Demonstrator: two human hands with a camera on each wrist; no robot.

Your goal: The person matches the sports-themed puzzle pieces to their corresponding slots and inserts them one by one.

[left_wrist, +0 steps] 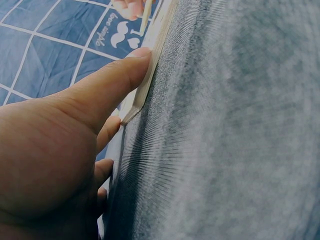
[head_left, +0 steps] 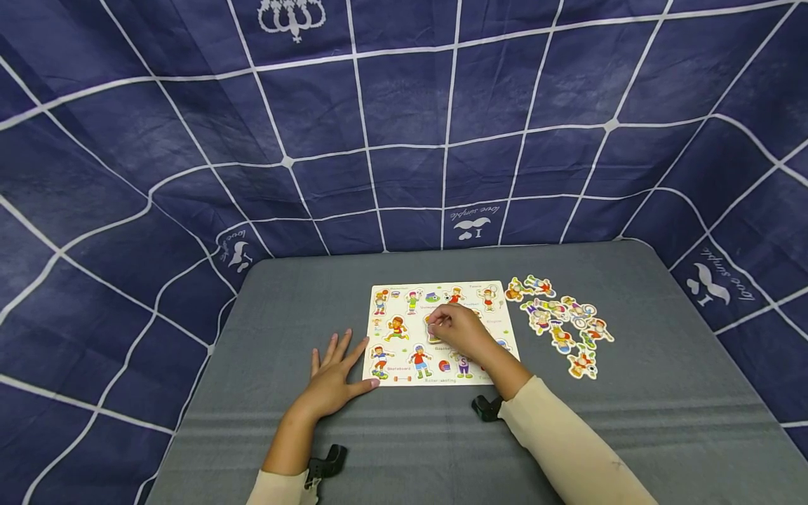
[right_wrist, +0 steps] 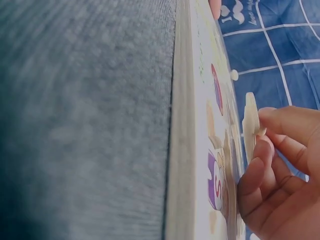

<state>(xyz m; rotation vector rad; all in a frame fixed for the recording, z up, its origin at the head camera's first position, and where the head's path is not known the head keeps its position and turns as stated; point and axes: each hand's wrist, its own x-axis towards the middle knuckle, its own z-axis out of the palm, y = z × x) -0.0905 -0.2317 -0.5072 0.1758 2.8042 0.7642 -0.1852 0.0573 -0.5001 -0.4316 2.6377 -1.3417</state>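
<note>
Puzzle piece [right_wrist: 251,130] was pinched in right grip [head_left: 463,330], apparently by knob [right_wrist: 262,131], just over board [head_left: 415,339]; board was touched by wide-spread left grip [head_left: 330,387], likely for steadying. Loose pieces [head_left: 560,338] were placed rightward.

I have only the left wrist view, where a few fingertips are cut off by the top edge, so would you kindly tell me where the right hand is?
Observer: In the head view, the right hand is over the middle of the puzzle board.

Operator: Thank you; would you tell me how it is gripping, as that is cropped for me?

Observer: The right wrist view shows its thumb and fingertips pinching a thin cut-out piece.

Operator: And are any other pieces lying about, please?

Observer: Yes, the head view shows a cluster of loose figure pieces on the grey table, to the right of the board.
</note>
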